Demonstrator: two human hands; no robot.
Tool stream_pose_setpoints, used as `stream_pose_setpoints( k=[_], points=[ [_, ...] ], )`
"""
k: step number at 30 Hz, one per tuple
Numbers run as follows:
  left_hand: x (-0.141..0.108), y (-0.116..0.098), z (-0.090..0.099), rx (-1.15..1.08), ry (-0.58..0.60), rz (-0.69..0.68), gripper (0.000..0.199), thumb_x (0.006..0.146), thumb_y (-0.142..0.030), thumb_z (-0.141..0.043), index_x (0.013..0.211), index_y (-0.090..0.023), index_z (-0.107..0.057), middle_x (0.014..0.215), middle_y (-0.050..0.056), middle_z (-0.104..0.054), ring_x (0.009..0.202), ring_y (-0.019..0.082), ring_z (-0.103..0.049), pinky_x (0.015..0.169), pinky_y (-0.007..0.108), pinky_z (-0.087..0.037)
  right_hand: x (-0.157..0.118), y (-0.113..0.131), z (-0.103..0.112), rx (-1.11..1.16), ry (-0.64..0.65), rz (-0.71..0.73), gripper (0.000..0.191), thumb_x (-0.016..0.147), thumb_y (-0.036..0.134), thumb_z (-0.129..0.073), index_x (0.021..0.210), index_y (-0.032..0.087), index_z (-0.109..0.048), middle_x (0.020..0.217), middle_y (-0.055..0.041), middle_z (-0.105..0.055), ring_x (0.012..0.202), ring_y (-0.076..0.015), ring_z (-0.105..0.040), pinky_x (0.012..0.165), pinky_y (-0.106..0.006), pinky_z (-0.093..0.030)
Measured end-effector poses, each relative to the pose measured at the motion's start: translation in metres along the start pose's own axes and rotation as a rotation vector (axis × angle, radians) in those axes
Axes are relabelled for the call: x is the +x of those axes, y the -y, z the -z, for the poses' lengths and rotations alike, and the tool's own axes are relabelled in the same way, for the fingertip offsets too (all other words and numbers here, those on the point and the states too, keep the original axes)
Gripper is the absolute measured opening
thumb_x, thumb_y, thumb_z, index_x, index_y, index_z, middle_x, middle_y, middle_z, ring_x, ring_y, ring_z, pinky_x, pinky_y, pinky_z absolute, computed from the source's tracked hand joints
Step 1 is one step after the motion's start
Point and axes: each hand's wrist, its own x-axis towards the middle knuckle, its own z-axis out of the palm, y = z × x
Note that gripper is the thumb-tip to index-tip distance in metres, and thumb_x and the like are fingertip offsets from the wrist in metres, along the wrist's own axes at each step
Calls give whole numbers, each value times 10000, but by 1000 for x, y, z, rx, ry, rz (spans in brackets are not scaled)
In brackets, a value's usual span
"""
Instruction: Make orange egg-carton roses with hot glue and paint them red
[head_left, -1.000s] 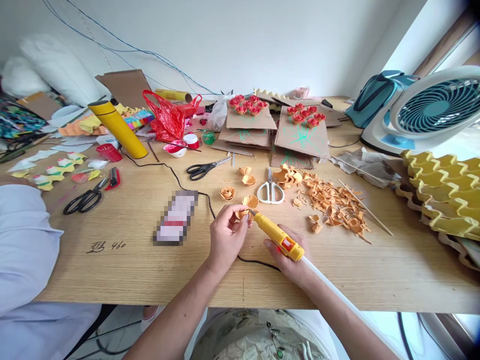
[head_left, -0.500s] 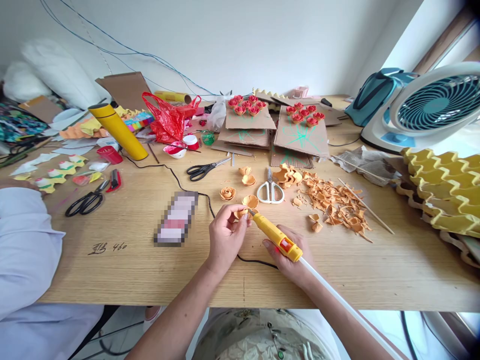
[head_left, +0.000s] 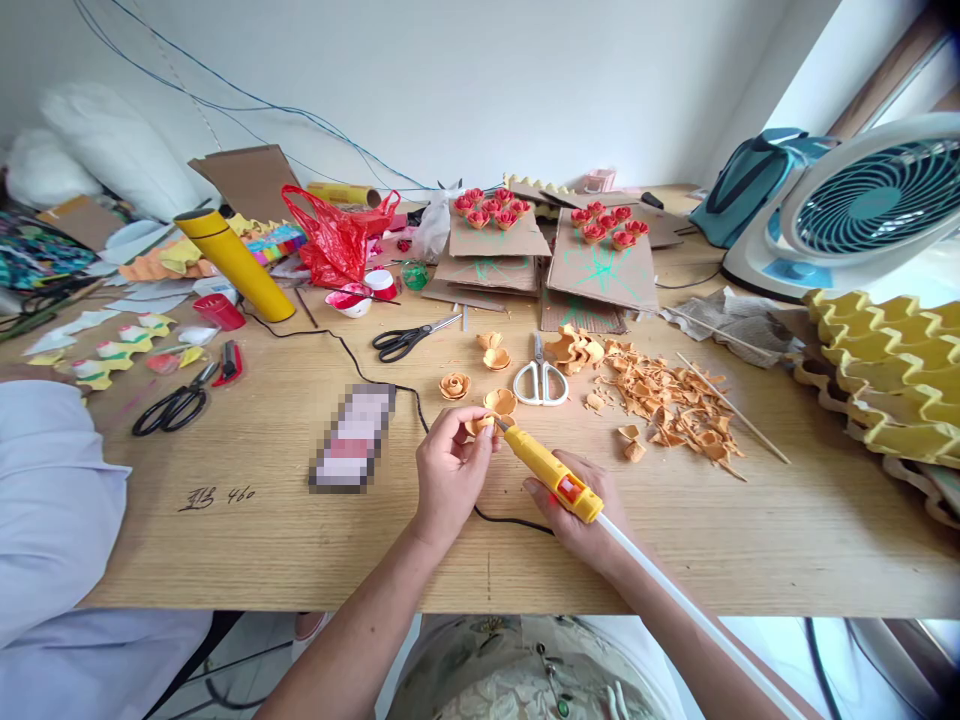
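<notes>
Near the centre of the frame, the left hand pinches a small orange petal cup between thumb and fingers, nearly closed around it. Just to its right, the right hand is curled around a yellow glue gun, most of its fingers hidden beneath; the nozzle points up and left and meets the cup's edge, though whether it actually touches is too small to tell. A long white glue stick runs from the gun's rear toward the lower right of the frame.

Directly above the held cup, another orange cup sits on the worktop, with an orange rose to its upper left and white-handled scissors to its upper right. Right of centre lie orange scraps and a thin wooden stick. At upper centre, red flowers stand on stacked cardboard. A white fan fills the upper right, above yellow egg trays; a co-worker's pale sleeve shows at lower left.
</notes>
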Motion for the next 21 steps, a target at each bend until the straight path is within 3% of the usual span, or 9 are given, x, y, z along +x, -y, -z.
stream_pose_setpoints(
  k=[15, 21],
  points=[
    [1, 1, 1, -17, 8, 14, 131, 960, -308, -656, 1016, -193, -685, 947, 41, -717, 692, 124, -718, 659, 238, -613, 2, 5, 1, 11, -8, -9, 375, 961, 367, -586, 683, 252, -362, 642, 31, -466, 575, -148, -468, 578, -303, -357],
    [0, 2, -1, -86, 68, 83, 167, 933, -324, -689, 1022, -183, -682, 926, 34, -711, 683, 125, -717, 675, 247, -620, 2, 11, 7, 156, -39, -91, 397, 941, 480, -605, 656, 246, -458, 619, 11, -504, 554, -149, -464, 538, -305, -383]
  ],
)
